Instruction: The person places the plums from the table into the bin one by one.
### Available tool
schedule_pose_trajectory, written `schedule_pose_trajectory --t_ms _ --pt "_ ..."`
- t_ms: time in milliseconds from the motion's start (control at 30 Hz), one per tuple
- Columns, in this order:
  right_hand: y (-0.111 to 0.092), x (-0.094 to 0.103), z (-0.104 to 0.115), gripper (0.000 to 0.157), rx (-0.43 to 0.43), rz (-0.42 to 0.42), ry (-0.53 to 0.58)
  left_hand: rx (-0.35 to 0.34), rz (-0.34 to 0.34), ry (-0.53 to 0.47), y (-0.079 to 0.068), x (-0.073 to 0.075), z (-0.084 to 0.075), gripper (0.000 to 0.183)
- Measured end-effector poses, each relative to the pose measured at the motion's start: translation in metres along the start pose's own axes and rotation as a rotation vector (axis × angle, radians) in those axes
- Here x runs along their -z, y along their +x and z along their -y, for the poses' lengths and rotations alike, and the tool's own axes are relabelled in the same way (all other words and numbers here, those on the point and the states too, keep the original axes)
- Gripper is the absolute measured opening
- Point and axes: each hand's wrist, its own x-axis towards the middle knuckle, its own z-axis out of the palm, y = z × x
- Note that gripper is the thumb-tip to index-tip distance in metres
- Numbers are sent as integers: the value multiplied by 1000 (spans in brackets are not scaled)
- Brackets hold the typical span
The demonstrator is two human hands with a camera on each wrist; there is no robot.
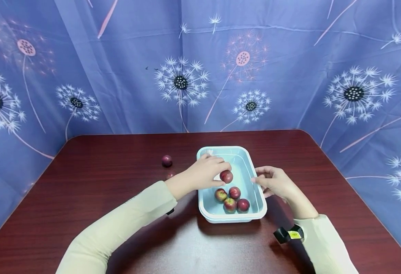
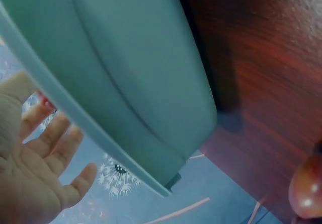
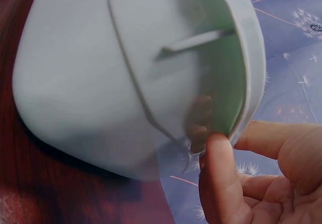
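My left hand (image 1: pixel 206 173) is over the light blue plastic tub (image 1: pixel 244 166), pinching a reddish plum (image 1: pixel 226 176) between thumb and fingers. Below it, several red and yellowish plums (image 1: pixel 230 205) lie together at the tub's near end. At the tub's right side, my right hand (image 1: pixel 278 183) grips the rim with thumb and fingers. The right wrist view shows that right hand (image 3: pixel 266 171) at the rim, its thumb and a finger on either side. In the left wrist view the tub's outer wall hides part of the held plum (image 2: pixel 46 101).
Left of the tub, one plum (image 1: pixel 167 160) sits on the dark red wooden table (image 1: pixel 118 156). A second plum (image 1: pixel 170 174) is partly hidden behind my left forearm. A blue curtain with dandelion prints (image 1: pixel 135 57) hangs behind the table.
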Motion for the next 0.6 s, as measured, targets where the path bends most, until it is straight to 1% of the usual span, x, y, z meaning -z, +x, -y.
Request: schedule_pose_trajectory --t_ms 133,333,600 --pt "0 0 0 52 0 2 6 11 63 36 5 -5 -1 33" --pt "0 -1 1 52 -4 2 0 24 111 72 11 -12 1 37" --pt "0 0 1 52 -8 -1 1 47 181 106 15 -19 3 39"
